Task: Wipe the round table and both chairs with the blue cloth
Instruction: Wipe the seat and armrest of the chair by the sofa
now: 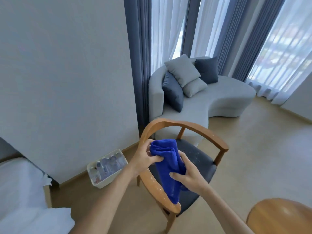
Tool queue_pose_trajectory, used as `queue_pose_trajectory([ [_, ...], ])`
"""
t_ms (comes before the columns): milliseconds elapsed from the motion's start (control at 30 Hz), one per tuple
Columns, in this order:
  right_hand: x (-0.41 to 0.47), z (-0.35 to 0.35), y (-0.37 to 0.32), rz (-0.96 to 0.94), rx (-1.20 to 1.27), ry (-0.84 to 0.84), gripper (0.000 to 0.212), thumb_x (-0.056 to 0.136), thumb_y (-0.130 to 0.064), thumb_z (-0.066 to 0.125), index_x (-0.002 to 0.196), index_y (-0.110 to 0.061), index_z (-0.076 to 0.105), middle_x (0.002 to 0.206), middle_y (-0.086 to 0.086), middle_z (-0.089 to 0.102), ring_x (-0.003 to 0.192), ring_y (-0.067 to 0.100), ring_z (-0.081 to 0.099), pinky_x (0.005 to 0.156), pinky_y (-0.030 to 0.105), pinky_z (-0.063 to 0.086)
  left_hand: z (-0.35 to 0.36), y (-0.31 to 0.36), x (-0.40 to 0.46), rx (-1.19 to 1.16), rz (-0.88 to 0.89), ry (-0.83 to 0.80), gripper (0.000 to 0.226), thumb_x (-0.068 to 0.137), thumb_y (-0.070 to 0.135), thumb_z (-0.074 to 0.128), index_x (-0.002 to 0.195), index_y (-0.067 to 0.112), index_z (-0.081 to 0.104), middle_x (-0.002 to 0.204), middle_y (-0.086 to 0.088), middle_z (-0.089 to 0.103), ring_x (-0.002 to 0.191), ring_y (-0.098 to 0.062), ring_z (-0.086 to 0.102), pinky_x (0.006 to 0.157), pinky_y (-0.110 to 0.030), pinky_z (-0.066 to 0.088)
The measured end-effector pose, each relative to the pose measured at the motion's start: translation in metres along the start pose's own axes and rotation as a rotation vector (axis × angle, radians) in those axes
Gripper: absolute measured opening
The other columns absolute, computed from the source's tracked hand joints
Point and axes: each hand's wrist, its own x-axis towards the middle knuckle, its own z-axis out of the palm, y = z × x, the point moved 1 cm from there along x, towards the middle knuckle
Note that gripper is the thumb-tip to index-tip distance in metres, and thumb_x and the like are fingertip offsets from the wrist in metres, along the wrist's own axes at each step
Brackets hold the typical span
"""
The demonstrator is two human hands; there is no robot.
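I hold the blue cloth (166, 164) bunched up in both hands above a wooden chair (199, 128). My left hand (145, 157) grips its upper end and my right hand (188, 176) grips its lower middle; the tail hangs down over the chair's near armrest (158, 191). The chair has a curved wooden back and a dark seat (200, 159) with small white specks on it; specks also dot the near armrest. A slice of the round wooden table (280, 217) shows at the bottom right. Only one chair is in view.
A white plastic bin (108, 168) with bottles stands on the floor by the wall, left of the chair. A grey curved sofa (219, 98) with cushions is behind the chair, before curtained windows. A bed with white linen (22, 191) fills the lower left.
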Motion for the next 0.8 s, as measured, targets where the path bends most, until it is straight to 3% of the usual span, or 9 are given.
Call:
queue_pose_trajectory([
  [200,0.057,0.007,-0.005,0.061,-0.161,-0.053,0.059,0.089,-0.014,0.060,0.129,-0.048,0.031,0.113,-0.025,0.057,0.103,0.002,0.059,0.081,0.020,0.054,-0.053,0.001,0.054,0.313,0.078,-0.174,0.060,0.077,0.016,0.078,0.121,0.039,0.044,0.115,0.018,0.056,0.102,-0.009,0.061,0.076,-0.017,0.054],
  [300,0.087,-0.002,0.005,0.083,-0.277,-0.057,0.061,0.088,-0.019,0.059,0.125,-0.057,0.029,0.111,-0.028,0.057,0.101,0.003,0.058,0.082,0.023,0.054,-0.061,-0.002,0.094,0.455,0.106,-0.249,0.054,0.078,0.018,0.077,0.119,0.037,0.047,0.111,0.017,0.057,0.096,-0.010,0.062,0.076,-0.016,0.053],
  [433,0.133,-0.008,0.032,0.124,-0.495,-0.020,0.060,0.087,-0.026,0.057,0.137,-0.044,0.028,0.116,-0.014,0.058,0.096,0.010,0.058,0.085,0.027,0.051,-0.057,-0.017,0.154,0.662,0.167,-0.272,0.040,0.081,0.013,0.073,0.102,0.036,0.047,0.097,0.016,0.057,0.087,-0.010,0.061,0.083,-0.020,0.055],
  [533,0.169,-0.007,0.063,0.215,-0.498,0.017,0.064,0.087,-0.027,0.056,0.139,-0.042,0.022,0.114,-0.010,0.057,0.091,0.013,0.060,0.080,0.027,0.052,-0.051,-0.034,0.202,0.765,0.191,-0.303,0.036,0.083,0.017,0.071,0.101,0.036,0.045,0.100,0.015,0.055,0.088,-0.011,0.060,0.083,-0.020,0.053],
  [667,0.190,-0.007,0.108,0.406,-0.534,0.037,0.061,0.087,-0.024,0.050,0.139,-0.039,0.022,0.111,-0.002,0.054,0.088,0.023,0.059,0.077,0.040,0.052,-0.052,-0.062,0.259,0.986,0.265,-0.403,0.048,0.086,0.034,0.066,0.129,0.036,0.043,0.134,0.015,0.046,0.120,-0.009,0.048,0.106,-0.027,0.042],
  [800,0.184,-0.017,0.141,0.584,-0.599,0.056,0.057,0.089,-0.020,0.048,0.140,-0.033,0.025,0.110,-0.002,0.051,0.083,0.024,0.054,0.071,0.035,0.045,-0.055,-0.091,0.304,1.210,0.172,-0.424,0.058,0.095,0.045,0.049,0.147,0.032,0.029,0.156,0.009,0.023,0.145,-0.014,0.022,0.117,-0.034,0.021],
])
